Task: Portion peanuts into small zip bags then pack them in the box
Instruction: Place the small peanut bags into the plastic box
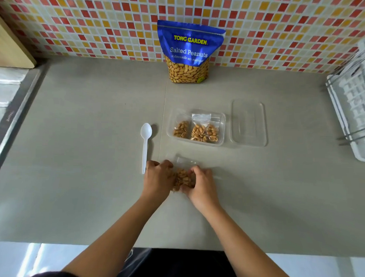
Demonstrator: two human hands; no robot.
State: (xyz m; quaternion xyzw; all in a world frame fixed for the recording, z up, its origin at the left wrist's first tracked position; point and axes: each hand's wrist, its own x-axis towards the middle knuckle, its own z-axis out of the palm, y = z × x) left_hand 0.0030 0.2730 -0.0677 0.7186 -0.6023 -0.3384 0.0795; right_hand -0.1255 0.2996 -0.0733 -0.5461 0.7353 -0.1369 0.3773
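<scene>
Small zip bag (183, 179) of peanuts lies near centre on the counter (94, 135), left hand (157, 179) and right hand (202, 185) both curled round it; sealing step, by the look. Next: zip pressed fully shut, then bag lifted into the clear box (222, 127) just beyond, beside the three filled bags (198, 131).

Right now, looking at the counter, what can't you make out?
Head view only:
- Small clear zip bag of peanuts: sealed or not, unclear; film is faint, left hand and right hand cover its sides.
- Clear plastic box: packed bags overlap, count unsure.
- White dish rack: cut off by right edge.
- Blue foil peanut pouch: small print too small.
</scene>
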